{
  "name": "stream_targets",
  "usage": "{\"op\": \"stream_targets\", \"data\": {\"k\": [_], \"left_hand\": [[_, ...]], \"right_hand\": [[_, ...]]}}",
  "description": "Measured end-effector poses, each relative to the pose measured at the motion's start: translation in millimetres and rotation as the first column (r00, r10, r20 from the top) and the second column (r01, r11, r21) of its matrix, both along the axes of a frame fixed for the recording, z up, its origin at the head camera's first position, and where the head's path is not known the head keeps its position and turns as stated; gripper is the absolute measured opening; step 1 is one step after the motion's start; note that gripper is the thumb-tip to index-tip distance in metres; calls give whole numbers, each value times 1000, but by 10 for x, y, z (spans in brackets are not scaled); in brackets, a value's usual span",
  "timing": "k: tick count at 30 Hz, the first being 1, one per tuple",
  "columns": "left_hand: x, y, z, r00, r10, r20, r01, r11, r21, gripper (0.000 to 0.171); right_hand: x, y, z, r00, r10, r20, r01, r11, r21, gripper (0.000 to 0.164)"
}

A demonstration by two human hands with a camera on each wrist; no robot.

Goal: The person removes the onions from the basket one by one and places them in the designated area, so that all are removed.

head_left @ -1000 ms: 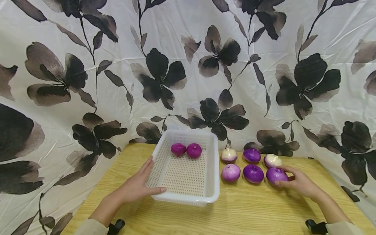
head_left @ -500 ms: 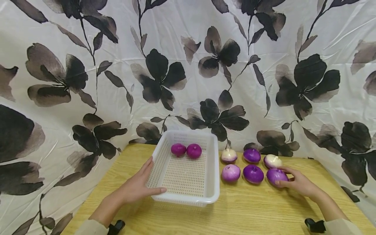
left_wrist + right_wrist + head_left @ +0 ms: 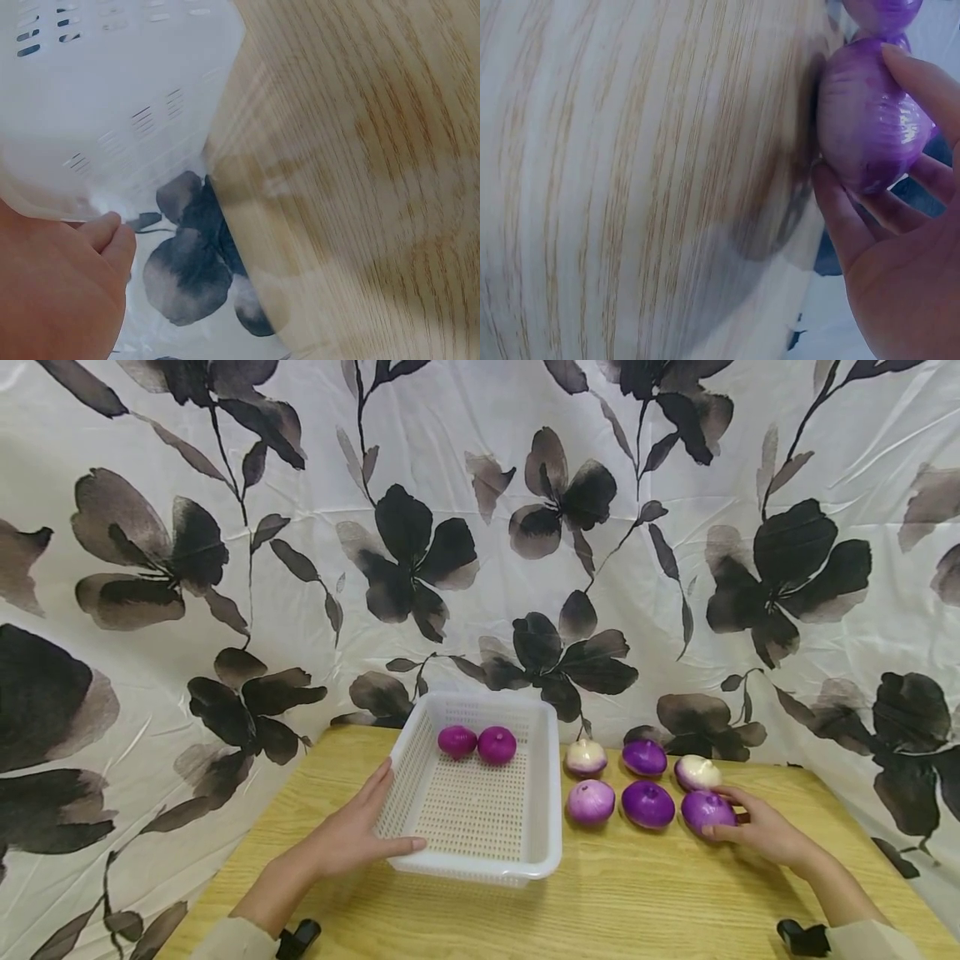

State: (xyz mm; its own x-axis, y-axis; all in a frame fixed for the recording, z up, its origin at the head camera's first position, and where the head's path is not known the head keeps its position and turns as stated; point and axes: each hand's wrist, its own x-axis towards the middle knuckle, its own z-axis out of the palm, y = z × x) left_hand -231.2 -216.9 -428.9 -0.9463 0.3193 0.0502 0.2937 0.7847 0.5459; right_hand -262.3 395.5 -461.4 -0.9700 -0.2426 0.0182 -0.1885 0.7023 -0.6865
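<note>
A white perforated plastic basket (image 3: 542, 827) stands on the wooden table with two magenta onions (image 3: 497, 746) at its far end. My left hand (image 3: 348, 839) holds its near left corner, the thumb over the front rim and the fingers along the left side. In the left wrist view the fingertips (image 3: 111, 231) lie right at the basket's edge. My right hand (image 3: 765, 829) holds a purple onion (image 3: 707, 812) on the table. The right wrist view shows the thumb on one side of this onion (image 3: 862, 120) and fingers around the other.
Left of the held onion sit a dark purple onion (image 3: 647, 804) and a pale purple one (image 3: 590, 802). Behind them is a row with a white-topped onion (image 3: 586, 757), a purple onion (image 3: 643, 757) and another white-topped onion (image 3: 697, 772). A floral cloth (image 3: 480, 568) hangs at the table's back.
</note>
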Motion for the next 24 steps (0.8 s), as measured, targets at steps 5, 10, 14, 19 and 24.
{"op": "stream_targets", "data": {"k": [5, 10, 14, 19, 24], "left_hand": [[5, -3, -8, 1000, -3, 2, 3, 1000, -5, 129], [1, -8, -8, 1000, -8, 4, 8, 1000, -7, 128], [1, -6, -4, 1000, -9, 3, 9, 1000, -9, 128], [0, -6, -18, 1000, -12, -4, 12, 1000, -13, 129], [-6, -11, -16, 1000, -12, -6, 12, 1000, -20, 129]], "right_hand": [[14, -5, -3, 1000, -3, -1, 3, 1000, 1, 74], [36, -13, 15, 1000, -3, -24, 3, 1000, 8, 73], [75, -13, 33, 1000, -9, -28, 9, 1000, 13, 73], [142, 20, 30, 997, -5, -74, 7, 999, 31, 75], [185, 56, 73, 991, 13, -131, -5, 998, 59, 76]]}}
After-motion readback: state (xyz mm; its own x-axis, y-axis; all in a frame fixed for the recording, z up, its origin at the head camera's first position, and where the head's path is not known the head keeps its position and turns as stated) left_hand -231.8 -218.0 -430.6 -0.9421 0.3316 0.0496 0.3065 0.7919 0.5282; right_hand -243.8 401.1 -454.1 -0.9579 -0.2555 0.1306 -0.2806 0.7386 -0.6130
